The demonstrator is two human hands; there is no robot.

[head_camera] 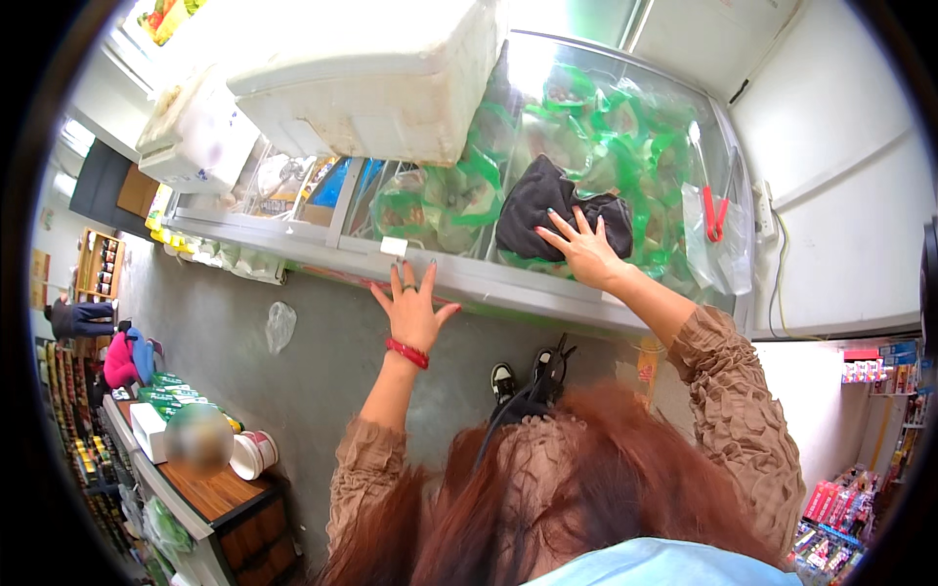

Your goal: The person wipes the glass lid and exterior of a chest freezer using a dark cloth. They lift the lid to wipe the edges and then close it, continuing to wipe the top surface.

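Before me stands a chest freezer with a glass top [645, 95] and a grey front frame [454, 272]. My right hand [588, 253] lies spread on a bunched black cloth [538, 209], which rests on the glass. My left hand [412, 304], fingers apart and holding nothing, is at the freezer's front edge, just below a small white tag [394, 246]. Green-and-clear plastic bags [463, 192] show through the glass. To the right of the cloth, red-handled tongs [714, 216] lie on a clear plastic bag [696, 256].
A large white foam box [352, 95] sits on the freezer, with a smaller foam box [198, 128] to its left. A wall socket strip [766, 212] and cable are at the right. A wooden-topped counter [212, 487] bears a white bucket [253, 454]. A plastic bag [281, 327] lies on the floor.
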